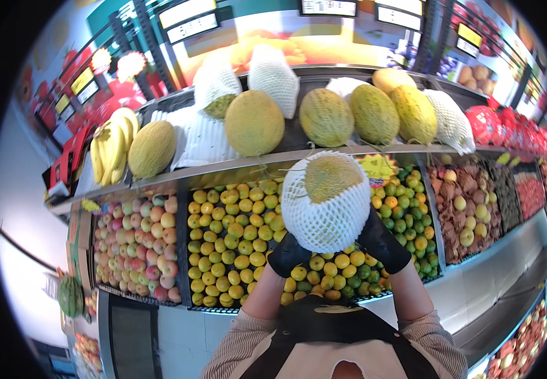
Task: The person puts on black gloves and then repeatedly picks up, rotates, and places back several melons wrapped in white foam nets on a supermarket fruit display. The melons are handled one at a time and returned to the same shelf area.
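A netted melon (332, 179) sits partly inside a white foam net sleeve (324, 222), its bare rind showing at the top. I hold it up between both black-gloved hands, in front of the upper shelf and above the citrus fruit. My left hand (288, 256) grips the lower left of the sleeve. On the lower right side is my right hand (381, 241), its fingers mostly hidden behind the melon. Along the upper shelf stand unwrapped melons, among them a round one (254, 123) and a yellow-green one (327, 117).
The metal shelf edge (216, 169) runs just behind the held melon. Bananas (112, 147) and foam-sleeved melons (273, 78) stand on that shelf. Below are bins of apples (136, 246), yellow citrus (235, 230) and green citrus (399, 222). A watermelon (70, 296) lies at far left.
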Tool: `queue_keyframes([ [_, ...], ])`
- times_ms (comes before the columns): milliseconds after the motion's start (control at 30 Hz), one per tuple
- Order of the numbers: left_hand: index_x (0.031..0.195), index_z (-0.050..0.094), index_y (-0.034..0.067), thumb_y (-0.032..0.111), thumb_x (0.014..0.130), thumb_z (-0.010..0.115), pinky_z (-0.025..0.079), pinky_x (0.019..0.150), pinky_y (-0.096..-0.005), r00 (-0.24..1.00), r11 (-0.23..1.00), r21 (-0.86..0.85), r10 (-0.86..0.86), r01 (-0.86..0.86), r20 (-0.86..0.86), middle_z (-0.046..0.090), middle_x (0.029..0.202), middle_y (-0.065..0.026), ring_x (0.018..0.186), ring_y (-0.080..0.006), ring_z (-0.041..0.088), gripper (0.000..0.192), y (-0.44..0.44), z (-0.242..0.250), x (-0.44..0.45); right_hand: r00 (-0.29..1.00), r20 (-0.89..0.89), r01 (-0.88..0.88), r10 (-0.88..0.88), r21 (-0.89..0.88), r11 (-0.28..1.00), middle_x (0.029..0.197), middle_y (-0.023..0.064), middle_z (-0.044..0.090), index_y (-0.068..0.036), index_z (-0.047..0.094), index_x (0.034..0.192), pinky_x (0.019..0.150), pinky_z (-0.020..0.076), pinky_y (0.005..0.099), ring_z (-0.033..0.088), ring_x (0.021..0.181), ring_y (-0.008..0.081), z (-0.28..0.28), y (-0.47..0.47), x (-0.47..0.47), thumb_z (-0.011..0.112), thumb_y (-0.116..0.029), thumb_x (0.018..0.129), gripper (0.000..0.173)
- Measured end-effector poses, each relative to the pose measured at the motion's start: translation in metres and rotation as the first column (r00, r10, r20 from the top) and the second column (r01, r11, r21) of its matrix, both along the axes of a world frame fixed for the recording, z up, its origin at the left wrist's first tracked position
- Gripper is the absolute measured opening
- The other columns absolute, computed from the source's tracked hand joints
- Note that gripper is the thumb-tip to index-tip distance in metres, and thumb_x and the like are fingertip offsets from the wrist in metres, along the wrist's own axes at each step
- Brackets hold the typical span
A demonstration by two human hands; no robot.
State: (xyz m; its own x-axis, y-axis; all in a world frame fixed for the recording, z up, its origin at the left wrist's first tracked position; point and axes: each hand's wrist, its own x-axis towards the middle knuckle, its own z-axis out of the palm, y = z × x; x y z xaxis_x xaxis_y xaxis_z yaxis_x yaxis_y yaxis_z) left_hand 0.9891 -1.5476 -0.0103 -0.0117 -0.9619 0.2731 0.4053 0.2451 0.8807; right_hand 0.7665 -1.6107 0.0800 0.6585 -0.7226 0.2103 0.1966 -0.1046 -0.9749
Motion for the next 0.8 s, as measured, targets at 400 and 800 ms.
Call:
queue_keyframes([
  [400,0.153,0.031,0.007,0.053,0.105,0.036,0.032,0.116,-0.0381,0.946,0.968,-0.042,0.232,-0.247,-0.228,0.042,0.151,-0.0086,0.136,-0.0200,0.042,0.067,-0.015,0.054,0.242,0.826,0.536,-0.310,0.176,0.170,0.935,0.140,0.0108,0.048,-0.006,0.028,0.152,0.109,0.0401,0.0346,0.049,0.127,0.0195,0.082,-0.021,0.231,0.067,-0.009,0.087,0.076],
  [800,0.147,0.040,0.008,0.040,0.095,0.064,0.048,0.098,-0.0355,0.906,0.907,0.092,0.395,-0.411,0.151,0.058,0.132,-0.0084,0.116,-0.0219,0.058,0.065,-0.049,0.132,0.358,0.854,0.486,-0.288,0.188,0.140,0.947,0.143,0.0049,0.047,-0.013,0.029,0.151,0.107,0.0442,0.0363,0.049,0.129,0.0200,0.050,-0.101,0.383,0.072,-0.010,0.089,0.075],
])
